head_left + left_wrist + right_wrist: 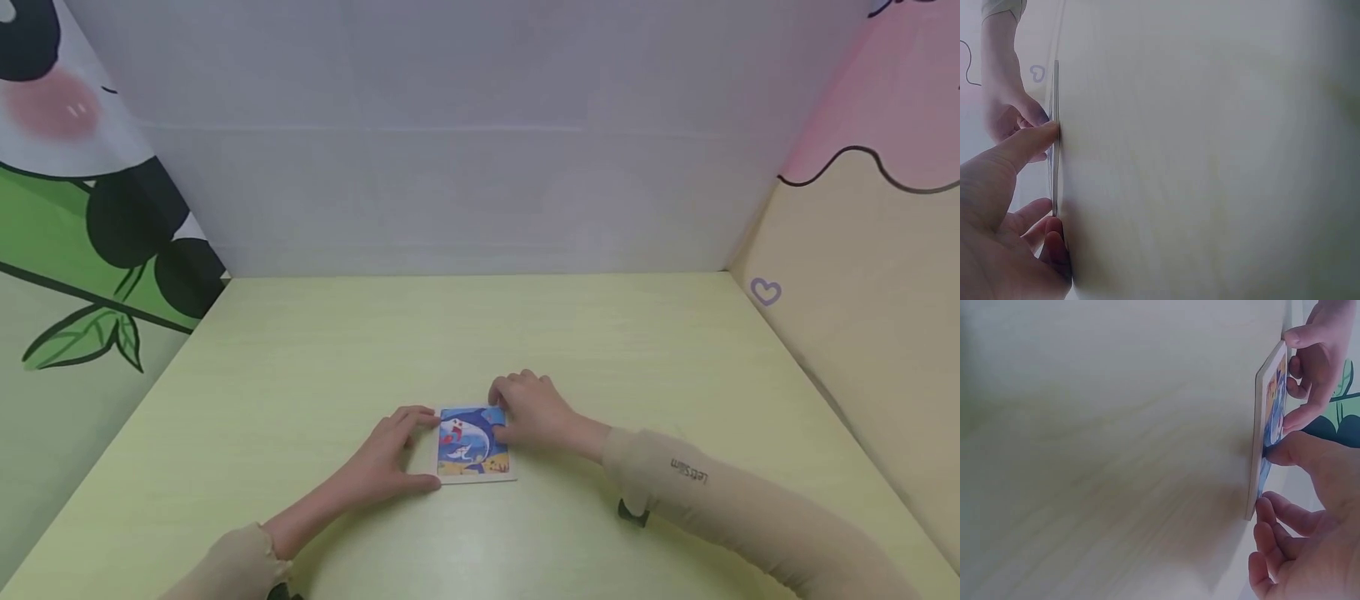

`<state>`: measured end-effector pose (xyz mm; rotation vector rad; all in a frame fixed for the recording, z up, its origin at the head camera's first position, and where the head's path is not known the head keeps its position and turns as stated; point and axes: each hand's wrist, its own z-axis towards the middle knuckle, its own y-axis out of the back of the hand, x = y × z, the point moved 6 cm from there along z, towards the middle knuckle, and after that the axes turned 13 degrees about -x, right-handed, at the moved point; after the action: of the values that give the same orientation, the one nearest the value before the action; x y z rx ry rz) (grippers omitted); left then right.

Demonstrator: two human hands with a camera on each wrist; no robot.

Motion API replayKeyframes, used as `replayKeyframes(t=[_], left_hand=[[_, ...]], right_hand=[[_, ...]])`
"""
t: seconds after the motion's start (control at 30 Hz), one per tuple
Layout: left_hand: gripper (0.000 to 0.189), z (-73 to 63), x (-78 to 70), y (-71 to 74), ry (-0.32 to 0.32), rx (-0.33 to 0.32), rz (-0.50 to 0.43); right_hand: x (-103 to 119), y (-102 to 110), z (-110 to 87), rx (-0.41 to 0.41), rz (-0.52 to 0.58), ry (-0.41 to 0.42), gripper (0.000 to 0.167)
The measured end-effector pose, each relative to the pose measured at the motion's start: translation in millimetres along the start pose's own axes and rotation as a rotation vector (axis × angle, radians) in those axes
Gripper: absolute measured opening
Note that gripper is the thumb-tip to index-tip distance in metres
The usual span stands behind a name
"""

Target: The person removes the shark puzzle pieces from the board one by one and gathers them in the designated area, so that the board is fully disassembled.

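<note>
A small puzzle board with a pale frame lies flat on the table, its picture showing a blue whale over orange sand. My left hand holds its left side, thumb at the near corner and fingers at the far part of that edge. On the opposite side, my right hand has its thumb on the picture's right edge and its index finger at the far right corner. In the right wrist view, the right thumb touches the picture surface. The board's thin side shows edge-on in the left wrist view.
The pale yellow table ends at a grey back wall. A cartoon-printed panel borders the left, and a beige and pink panel the right. Both forearms reach in from the near side.
</note>
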<state>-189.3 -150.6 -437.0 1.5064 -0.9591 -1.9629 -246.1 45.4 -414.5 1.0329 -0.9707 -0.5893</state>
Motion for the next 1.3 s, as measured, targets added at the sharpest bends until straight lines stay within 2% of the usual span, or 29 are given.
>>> replayKeyframes(t=[0.27,0.67,0.93,1.3], left_hand=[[0.077,0.4,0.1,-0.2,-0.001,0.001,0.003],[0.077,-0.4,-0.7,-1.5,0.007,0.001,0.003],[0.077,-0.9,-1.0,-0.4,0.021,0.010,0.002],[0.075,0.4,0.7,-0.3,-0.009,-0.002,-0.001]], right_hand=[[-2,-3,-0.6,-0.027,-0.021,0.019,0.036],[3,-1,-2.2,-0.011,-0.022,0.038,0.039],[3,-2,6.1,0.087,-0.001,0.007,0.042],[3,-5,9.6,0.131,0.021,-0.001,0.043]])
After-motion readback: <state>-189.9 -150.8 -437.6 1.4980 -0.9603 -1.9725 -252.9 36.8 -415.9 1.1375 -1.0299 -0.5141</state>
